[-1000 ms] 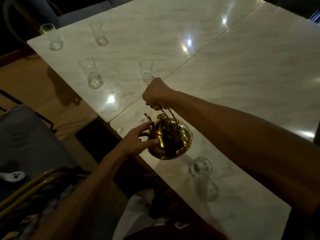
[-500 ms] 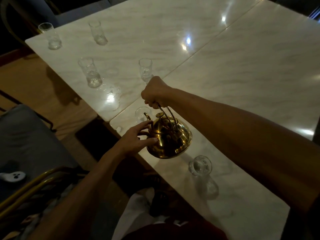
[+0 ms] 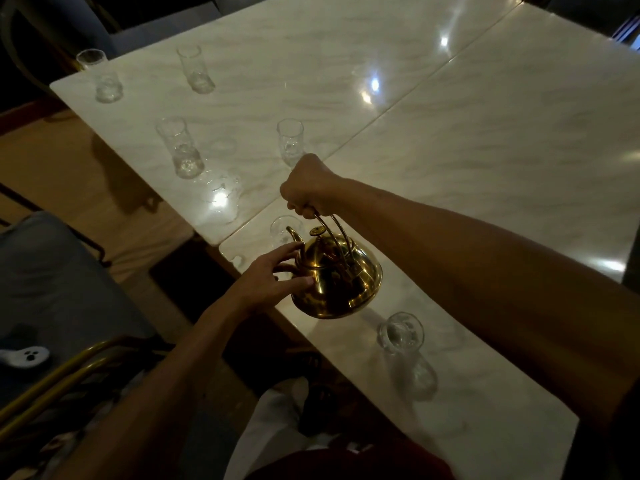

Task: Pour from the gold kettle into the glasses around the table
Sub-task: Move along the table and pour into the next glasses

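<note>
1. Clenched round the top of the wire handle, the right hand [image 3: 308, 183] carried the kettle [image 3: 337, 277] hanging below it, clear of the table [image 3: 485, 140], spout pointing away from the person.
2. Below that grip, the left hand [image 3: 273, 277] lay spread against the kettle's near side beside the spout root, fingertips [image 3: 306, 281] touching the brass. It steadied rather than gripped; nothing was closed in it.
3. Just past the spout tip stood a glass [image 3: 281, 230], partly hidden behind the spout. A second glass [image 3: 401, 332] stood near the person, beyond the kettle's base. Four more were well apart on the far slab.
4. Judged by its polished metal, the kettle would be stiff, slick and fairly heavy if full. The handle top looked the sound hold. A palm on the shell could slip, and might find heat.
5. The glasses looked thin and light, easily knocked by a swinging kettle.
6. Compared with a second ago, little had changed: both hands kept their places, and the kettle sat in much the same spot over the table edge, with the same tilt. No stream could be seen.
</note>
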Demonstrator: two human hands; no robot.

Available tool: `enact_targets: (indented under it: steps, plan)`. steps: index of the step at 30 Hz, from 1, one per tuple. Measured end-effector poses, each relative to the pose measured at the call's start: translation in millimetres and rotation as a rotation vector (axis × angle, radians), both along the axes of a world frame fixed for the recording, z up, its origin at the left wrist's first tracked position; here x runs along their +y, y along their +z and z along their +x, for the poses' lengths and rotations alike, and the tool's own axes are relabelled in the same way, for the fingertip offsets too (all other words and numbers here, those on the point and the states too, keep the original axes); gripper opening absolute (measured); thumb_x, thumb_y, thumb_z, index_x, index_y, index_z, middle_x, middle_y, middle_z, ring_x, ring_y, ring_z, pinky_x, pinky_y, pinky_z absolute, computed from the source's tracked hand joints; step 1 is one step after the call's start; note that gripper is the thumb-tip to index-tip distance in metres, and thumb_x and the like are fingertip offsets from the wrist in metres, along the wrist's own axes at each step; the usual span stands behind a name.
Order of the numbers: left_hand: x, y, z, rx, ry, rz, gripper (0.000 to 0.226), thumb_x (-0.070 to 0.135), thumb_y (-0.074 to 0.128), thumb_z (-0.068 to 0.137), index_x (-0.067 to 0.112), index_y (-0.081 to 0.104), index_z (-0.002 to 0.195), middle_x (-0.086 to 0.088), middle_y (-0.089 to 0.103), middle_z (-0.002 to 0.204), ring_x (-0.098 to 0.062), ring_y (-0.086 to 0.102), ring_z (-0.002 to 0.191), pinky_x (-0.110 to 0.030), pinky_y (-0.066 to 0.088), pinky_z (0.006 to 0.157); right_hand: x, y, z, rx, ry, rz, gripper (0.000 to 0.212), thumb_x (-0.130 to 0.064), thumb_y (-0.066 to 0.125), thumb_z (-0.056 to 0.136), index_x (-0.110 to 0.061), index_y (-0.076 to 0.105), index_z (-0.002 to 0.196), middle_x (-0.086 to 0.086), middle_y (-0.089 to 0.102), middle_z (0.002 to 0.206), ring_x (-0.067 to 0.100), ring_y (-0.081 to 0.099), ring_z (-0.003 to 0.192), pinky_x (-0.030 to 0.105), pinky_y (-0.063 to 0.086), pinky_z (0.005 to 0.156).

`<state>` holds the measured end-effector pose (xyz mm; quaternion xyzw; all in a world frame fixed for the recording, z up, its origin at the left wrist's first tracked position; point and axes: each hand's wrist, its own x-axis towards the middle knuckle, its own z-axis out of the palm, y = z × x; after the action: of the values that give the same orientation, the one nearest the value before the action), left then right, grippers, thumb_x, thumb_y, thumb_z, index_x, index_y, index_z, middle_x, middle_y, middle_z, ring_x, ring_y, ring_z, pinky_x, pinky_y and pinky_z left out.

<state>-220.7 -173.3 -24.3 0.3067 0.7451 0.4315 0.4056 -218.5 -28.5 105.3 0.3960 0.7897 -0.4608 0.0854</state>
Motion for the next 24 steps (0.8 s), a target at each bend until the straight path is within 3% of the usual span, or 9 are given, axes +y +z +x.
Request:
enact_targets:
  steps: [7,15,22,24]
  plan:
    - [0.2,2.8,1.6,-0.010,-0.011,-0.009,0.086,0.047,0.073,0.069,0.034,0.039,0.147,0.000,0.047,0.147,-0.011,0.051,0.118,-0.042,0.043,0.104,-0.7,1.5,0.9,-0.012,-0.001,-0.001,0.020,0.010,0.048,0.089,0.016,0.050,0.108,0.013,0.052,0.062,0.014,0.040,0.037,0.010,0.026,0.029]
    - [-0.1,-1.1,3.0,-0.011,-0.022,0.008,0.072,0.031,0.076,0.084,0.033,0.039,0.146,-0.003,0.048,0.147,-0.011,0.051,0.117,-0.036,0.042,0.098,-1.7,0.5,1.3,-0.018,0.025,0.018,0.040,0.011,0.048,0.089,0.015,0.046,0.129,0.013,0.050,0.061,0.014,0.040,0.039,0.013,0.026,0.029]
    - [1.2,-0.2,4.5,-0.013,-0.032,0.011,0.069,0.026,0.074,0.086,0.031,0.040,0.146,-0.002,0.050,0.145,-0.007,0.052,0.111,-0.027,0.042,0.089,-0.2,-1.4,-1.1,-0.055,0.032,0.033,0.031,0.012,0.048,0.088,0.014,0.050,0.119,0.012,0.051,0.062,0.014,0.042,0.041,0.014,0.028,0.030]
    - [1.8,-0.7,4.5,-0.017,-0.034,0.010,0.070,0.026,0.074,0.086,0.031,0.039,0.147,-0.001,0.050,0.145,-0.006,0.052,0.111,-0.022,0.042,0.084,-0.5,-1.8,-0.8,-0.067,0.036,0.036,0.021,0.010,0.048,0.088,0.015,0.051,0.109,0.012,0.051,0.061,0.014,0.041,0.040,0.013,0.027,0.029]
